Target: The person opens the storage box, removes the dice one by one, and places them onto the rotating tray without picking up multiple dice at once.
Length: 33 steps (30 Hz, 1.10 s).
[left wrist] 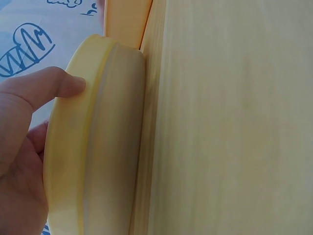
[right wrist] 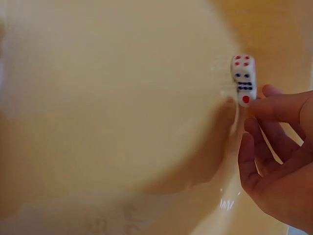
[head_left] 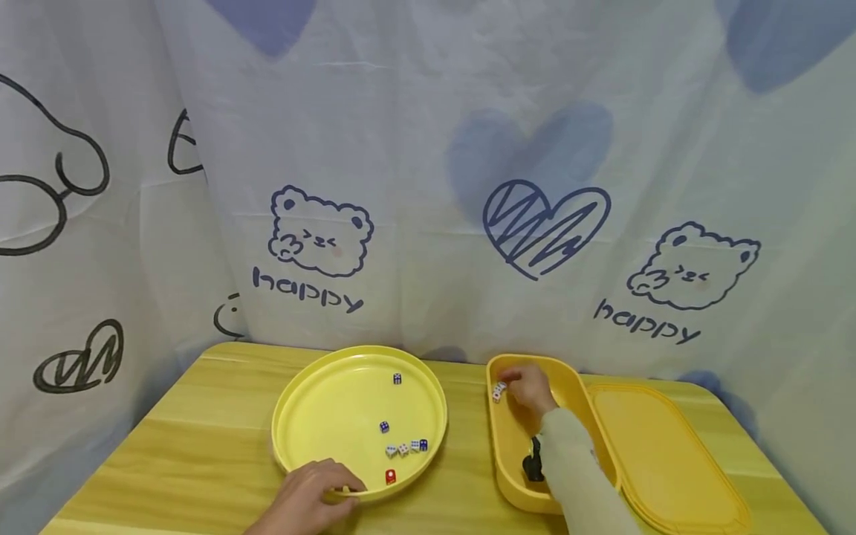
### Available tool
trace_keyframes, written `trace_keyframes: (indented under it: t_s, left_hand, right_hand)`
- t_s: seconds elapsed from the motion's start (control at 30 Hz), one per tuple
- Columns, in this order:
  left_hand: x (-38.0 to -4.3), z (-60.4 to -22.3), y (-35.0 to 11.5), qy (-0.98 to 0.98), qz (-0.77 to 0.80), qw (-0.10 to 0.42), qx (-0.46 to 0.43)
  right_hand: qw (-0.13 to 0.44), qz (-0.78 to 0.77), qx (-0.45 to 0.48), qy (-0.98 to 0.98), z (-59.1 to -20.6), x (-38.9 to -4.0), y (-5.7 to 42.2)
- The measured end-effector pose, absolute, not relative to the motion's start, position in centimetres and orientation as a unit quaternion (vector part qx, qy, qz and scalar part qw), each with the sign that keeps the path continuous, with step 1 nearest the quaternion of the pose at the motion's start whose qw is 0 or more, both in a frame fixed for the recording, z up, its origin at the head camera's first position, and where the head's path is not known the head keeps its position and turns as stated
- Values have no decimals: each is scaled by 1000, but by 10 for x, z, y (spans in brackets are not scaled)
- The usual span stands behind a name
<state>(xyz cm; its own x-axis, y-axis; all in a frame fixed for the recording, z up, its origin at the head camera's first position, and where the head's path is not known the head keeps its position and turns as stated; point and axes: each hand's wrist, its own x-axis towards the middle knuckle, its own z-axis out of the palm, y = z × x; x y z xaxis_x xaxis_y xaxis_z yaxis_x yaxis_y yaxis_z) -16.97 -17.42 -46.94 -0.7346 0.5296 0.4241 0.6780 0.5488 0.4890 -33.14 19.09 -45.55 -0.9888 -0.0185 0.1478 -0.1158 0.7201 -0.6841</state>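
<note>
My left hand (head_left: 314,494) grips the near rim of a round yellow tray (head_left: 284,438), thumb outside the wall in the left wrist view and fingers over the inner side. Inside the tray lie a red die (head_left: 391,476), white dice (head_left: 391,450) and blue dice (head_left: 384,427). My right hand (head_left: 531,388) reaches into an orange-yellow box (head_left: 498,461). In the right wrist view, white dice (right wrist: 244,78) stand in a row by the box wall. One fingertip touches the end die showing a red dot; the other fingers are loosely bent.
Inside the box, near the right sleeve, sits a black object (head_left: 533,467), partly covered. A flat yellow lid (head_left: 669,453) lies to the right of the box on the wooden table (head_left: 180,438). A printed curtain (head_left: 421,260) hangs right behind the table.
</note>
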Motion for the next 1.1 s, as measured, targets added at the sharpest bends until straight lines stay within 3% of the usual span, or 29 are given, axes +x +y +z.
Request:
trace_keyframes:
  t_s: [0.43, 0.6, 0.8, 1.1]
  left_hand:
    - [-168, -469, -172, -873, -335, 112, -337]
    - [-167, -470, -173, -867, -327, 143, -349]
    - [-170, -467, -172, -878, -327, 97, -335]
    - [-171, -459, -174, -872, -332, 72, -353]
  right_hand:
    - [57, 343, 25, -937, -461, -331, 199]
    - [38, 381, 14, -924, -448, -325, 204]
    - [56, 410, 2, -910, -434, -318, 214]
    - [36, 466, -18, -884, -416, -304, 223]
